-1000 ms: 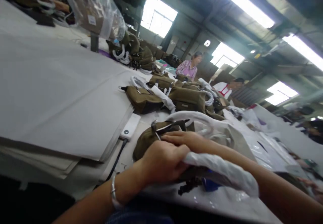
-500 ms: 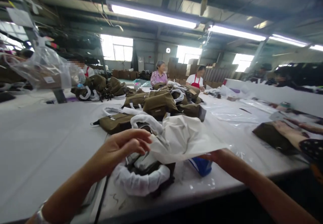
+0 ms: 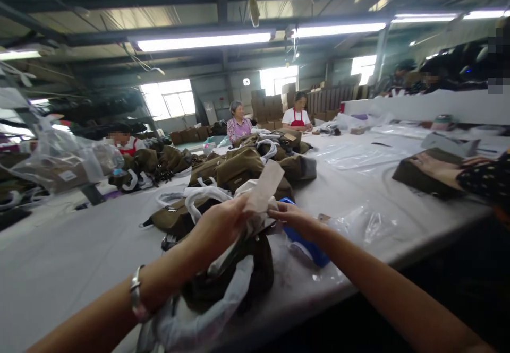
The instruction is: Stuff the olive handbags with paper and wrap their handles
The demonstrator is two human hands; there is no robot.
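Paper (image 3: 261,191), a white crumpled sheet, sticks up at twelve o'clock from the olive bag (image 3: 235,273) lying at the near edge of the surface (image 3: 59,247). The left hand (image 3: 221,225) is closed around the paper's lower part, bunching it so it stays compact at the bag's opening; the right hand (image 3: 292,217), at three o'clock, pinches its edge. More bags (image 3: 243,164) are heaped beyond.

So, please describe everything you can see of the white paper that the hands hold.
The white paper looks thin, like tissue, crumpled low down with one flat flap pointing up and right. The left hand grips its bunched lower part; the right hand touches its right edge. It sits over the open top of a dark olive bag on the table.
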